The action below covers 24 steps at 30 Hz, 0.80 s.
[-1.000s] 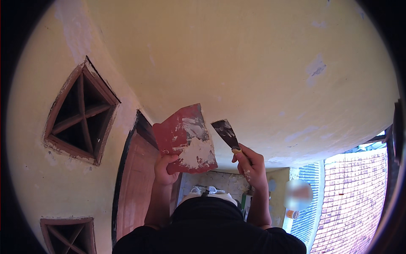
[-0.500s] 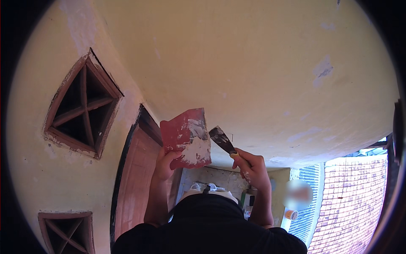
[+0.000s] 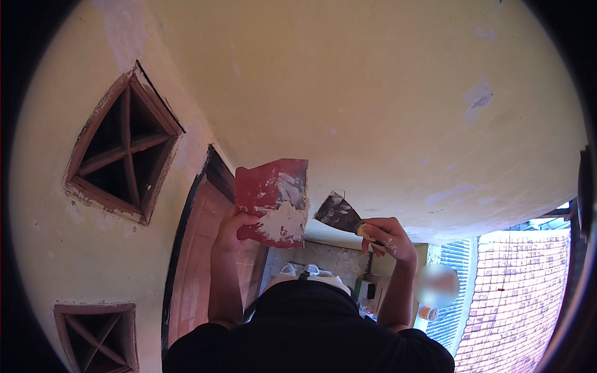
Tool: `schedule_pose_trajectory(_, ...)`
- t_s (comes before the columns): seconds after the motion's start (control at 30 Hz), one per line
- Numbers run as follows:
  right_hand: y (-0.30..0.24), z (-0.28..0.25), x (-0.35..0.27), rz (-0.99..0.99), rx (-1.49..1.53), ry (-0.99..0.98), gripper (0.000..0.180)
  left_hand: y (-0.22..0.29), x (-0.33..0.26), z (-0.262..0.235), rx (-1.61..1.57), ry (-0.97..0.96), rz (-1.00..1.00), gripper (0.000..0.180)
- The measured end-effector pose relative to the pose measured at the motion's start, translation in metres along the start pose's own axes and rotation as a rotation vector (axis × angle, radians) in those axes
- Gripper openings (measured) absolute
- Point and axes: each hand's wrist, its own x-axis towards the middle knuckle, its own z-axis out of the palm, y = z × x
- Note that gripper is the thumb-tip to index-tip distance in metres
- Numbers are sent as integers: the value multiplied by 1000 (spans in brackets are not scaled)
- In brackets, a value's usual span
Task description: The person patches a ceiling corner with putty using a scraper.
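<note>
A broad red plastic spreader (image 3: 258,189) smeared with whitish filler is held up by my left hand (image 3: 231,231), thumb across its lower left part. Grey-white paste covers much of its right half. In my right hand (image 3: 392,237) is a putty knife (image 3: 339,212), gripped by its yellowish handle. Its dark metal blade carries pale streaks and points up and left toward the spreader, with a gap between the two. Pale smudges mark my right hand. Both tools are in front of the yellow wall (image 3: 348,93).
Scraped pale patches (image 3: 479,96) dot the wall. To the left are two brown vents with crossed bars, an upper one (image 3: 127,149) and a lower one (image 3: 99,339), and a reddish-brown door (image 3: 199,261). A tiled roof (image 3: 516,292) lies at lower right.
The putty knife and my right hand have moved right, away from the spreader, and the blade has turned flatter to view. My left hand has shifted slightly left, and the spreader is more upright.
</note>
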Motion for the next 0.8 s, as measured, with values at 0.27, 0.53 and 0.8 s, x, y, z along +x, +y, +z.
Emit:
schedule_pose_trajectory(0.27, 23, -2, 12, 0, 74, -188, 35, -15, 20, -12, -94, -114, -18, 45)
schedule_pose_trajectory(0.53, 13, -18, 6, 42, -51, -181, 33, -19, 28, 2, -10, -115, -59, 45)
schedule_pose_trajectory(0.8, 5, -28, -6, 70, -153, -160, 32, -14, 27, 29, 174, -30, -147, 44)
